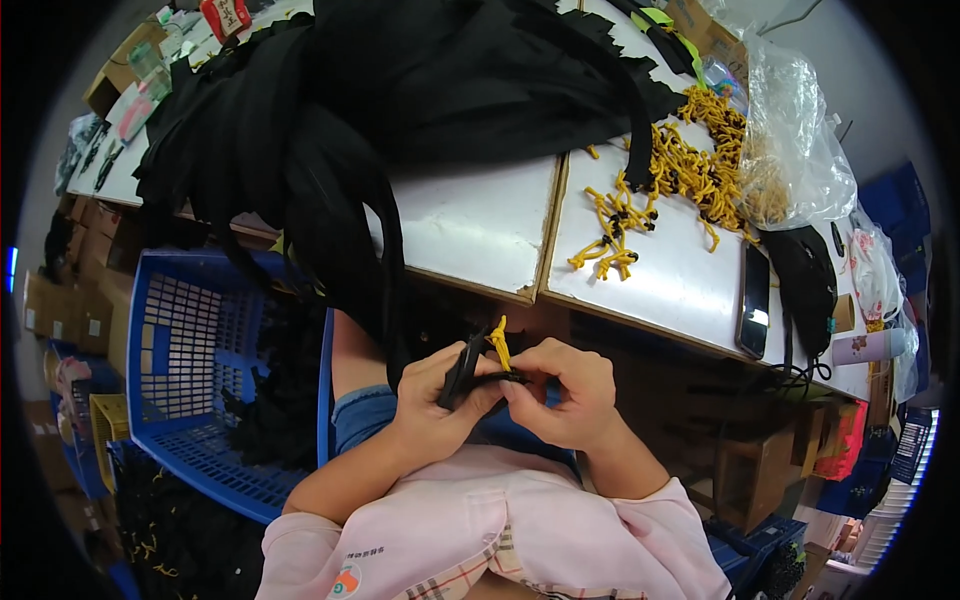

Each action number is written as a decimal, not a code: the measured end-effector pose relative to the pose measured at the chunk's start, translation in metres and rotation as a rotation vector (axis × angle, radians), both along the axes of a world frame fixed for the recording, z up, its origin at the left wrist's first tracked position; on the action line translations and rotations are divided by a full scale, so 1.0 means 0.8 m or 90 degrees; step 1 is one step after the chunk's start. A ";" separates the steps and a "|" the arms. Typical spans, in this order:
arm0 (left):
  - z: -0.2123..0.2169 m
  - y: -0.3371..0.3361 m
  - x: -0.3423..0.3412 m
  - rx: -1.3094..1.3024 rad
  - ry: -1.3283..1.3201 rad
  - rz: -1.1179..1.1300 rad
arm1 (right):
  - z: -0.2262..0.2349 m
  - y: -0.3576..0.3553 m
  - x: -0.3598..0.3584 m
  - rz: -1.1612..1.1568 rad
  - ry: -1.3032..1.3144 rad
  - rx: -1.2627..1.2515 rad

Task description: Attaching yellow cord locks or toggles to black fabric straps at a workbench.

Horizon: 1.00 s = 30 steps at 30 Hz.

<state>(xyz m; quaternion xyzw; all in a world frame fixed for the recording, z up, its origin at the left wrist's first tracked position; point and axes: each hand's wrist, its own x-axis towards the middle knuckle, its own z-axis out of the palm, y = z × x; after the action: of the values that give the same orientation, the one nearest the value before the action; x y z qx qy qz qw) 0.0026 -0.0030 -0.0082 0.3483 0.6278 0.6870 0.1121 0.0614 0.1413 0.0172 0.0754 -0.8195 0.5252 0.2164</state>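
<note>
Both hands are together over my lap, just in front of the table edge. In my left hand (440, 395) a folded black fabric strap (463, 373) is gripped between thumb and fingers. A short yellow cord (501, 343) stands up from the strap's end, between the two hands. My right hand (568, 395) pinches the black end beside the cord with thumb and forefinger. Exactly how the cord joins the strap is hidden by the fingers. A big heap of black fabric strips (450, 80) covers the far left of the table, some hanging over its edge near my left hand.
Knotted yellow cords (690, 165) lie piled on the right of the white table (480, 220). Beyond them are a clear plastic bag (790, 130), a phone (754, 300) and a black pouch (803, 275). A blue basket (185, 370) with black pieces stands at my left.
</note>
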 end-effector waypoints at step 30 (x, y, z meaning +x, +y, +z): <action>0.031 -0.013 -0.002 -0.036 -0.351 0.042 | -0.026 -0.016 0.006 0.264 -0.150 0.062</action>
<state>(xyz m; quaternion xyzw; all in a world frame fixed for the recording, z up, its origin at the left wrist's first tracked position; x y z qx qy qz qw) 0.0009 -0.0138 0.0163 0.1247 0.6034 0.7413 0.2661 0.0661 0.1281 -0.0039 0.1907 -0.8305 0.5234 0.0025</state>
